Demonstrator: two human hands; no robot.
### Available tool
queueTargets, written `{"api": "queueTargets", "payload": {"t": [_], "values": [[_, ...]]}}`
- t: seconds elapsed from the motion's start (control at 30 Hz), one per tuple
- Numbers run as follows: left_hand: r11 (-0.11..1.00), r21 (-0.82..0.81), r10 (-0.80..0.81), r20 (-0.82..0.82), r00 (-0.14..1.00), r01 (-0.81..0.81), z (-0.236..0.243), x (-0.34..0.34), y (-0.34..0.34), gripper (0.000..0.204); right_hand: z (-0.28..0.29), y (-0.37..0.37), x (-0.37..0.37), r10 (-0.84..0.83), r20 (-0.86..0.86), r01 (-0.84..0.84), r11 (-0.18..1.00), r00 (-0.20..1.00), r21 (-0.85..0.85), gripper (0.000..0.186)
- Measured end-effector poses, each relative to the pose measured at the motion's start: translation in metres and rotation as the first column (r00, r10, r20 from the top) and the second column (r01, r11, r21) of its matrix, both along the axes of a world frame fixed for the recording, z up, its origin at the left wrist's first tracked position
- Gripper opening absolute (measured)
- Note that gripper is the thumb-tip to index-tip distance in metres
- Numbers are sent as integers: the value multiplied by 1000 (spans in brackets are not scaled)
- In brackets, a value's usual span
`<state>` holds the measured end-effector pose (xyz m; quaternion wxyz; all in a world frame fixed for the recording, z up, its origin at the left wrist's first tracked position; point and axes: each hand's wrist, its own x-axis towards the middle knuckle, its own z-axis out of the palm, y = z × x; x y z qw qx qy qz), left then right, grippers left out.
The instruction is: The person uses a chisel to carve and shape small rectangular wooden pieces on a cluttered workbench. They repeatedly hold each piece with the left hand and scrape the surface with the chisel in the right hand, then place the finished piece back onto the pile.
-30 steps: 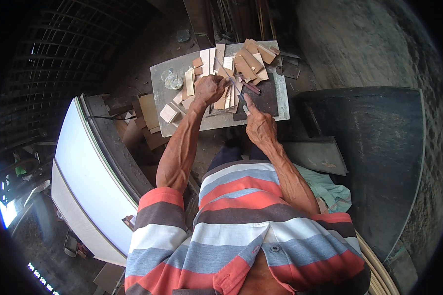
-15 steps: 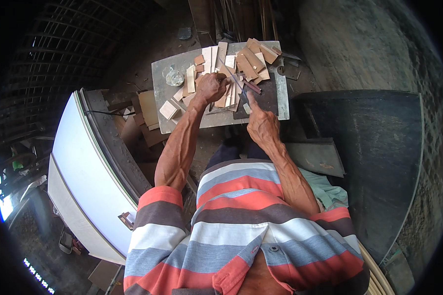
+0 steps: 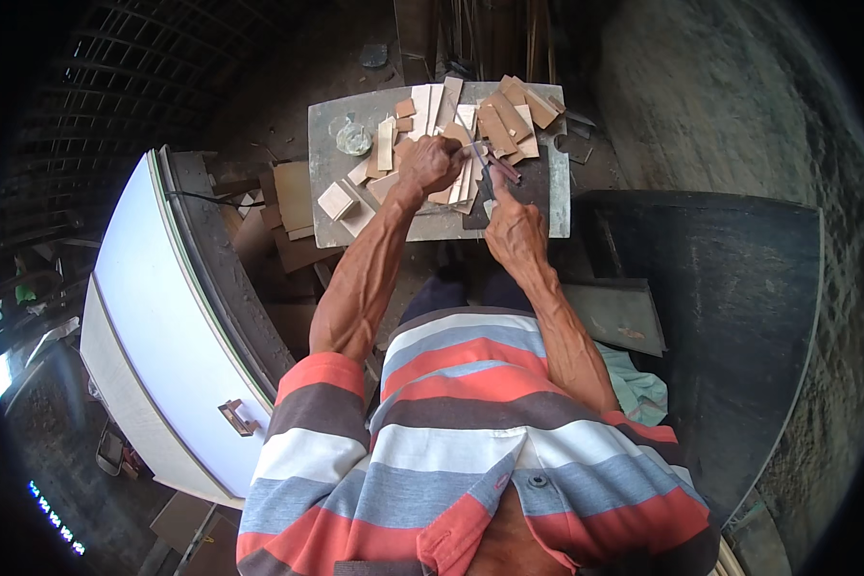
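On the low table (image 3: 336,226), my left hand (image 3: 430,163) is closed, its fingers pressed round a small pale wood piece (image 3: 474,150) that is mostly hidden. My right hand (image 3: 516,230) grips a long, narrow-bladed tool (image 3: 485,171), with the index finger laid along it. Its blade crosses beside the left fingers and points away from me; whether it is a saw or a file I cannot make out. Dark reddish sticks (image 3: 506,171) lie just right of the blade. Around both hands, thin wood strips and blocks (image 3: 494,128) are heaped.
A clear container (image 3: 353,140) stands at the table's far left, and a small wood block (image 3: 336,201) lies at its near left. A white panel (image 3: 168,317) leans on my left, with wood scraps (image 3: 293,197) beyond it. To my right stands a large dark board (image 3: 720,288).
The table and everything around it sit slightly further right in the picture as the view has shifted. Both hands keep their grips; the tool has moved only a little against the wood.
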<state>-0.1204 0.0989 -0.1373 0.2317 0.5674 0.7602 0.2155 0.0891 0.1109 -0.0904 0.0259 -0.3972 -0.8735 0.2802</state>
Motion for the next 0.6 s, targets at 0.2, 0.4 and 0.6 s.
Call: {"api": "queueTargets", "payload": {"t": [0.2, 0.4, 0.6], "values": [[995, -20, 100, 11, 995, -99, -13, -8, -4, 26, 25, -12, 3, -69, -51, 62, 991, 996, -122, 58], [999, -40, -13, 43, 999, 14, -10, -17, -14, 29, 35, -15, 13, -39, -100, 32, 997, 994, -76, 61], [999, -39, -22, 29, 999, 24, 1, -7, -9, 25, 41, -9, 7, -48, -51, 43, 996, 998, -84, 60]]}}
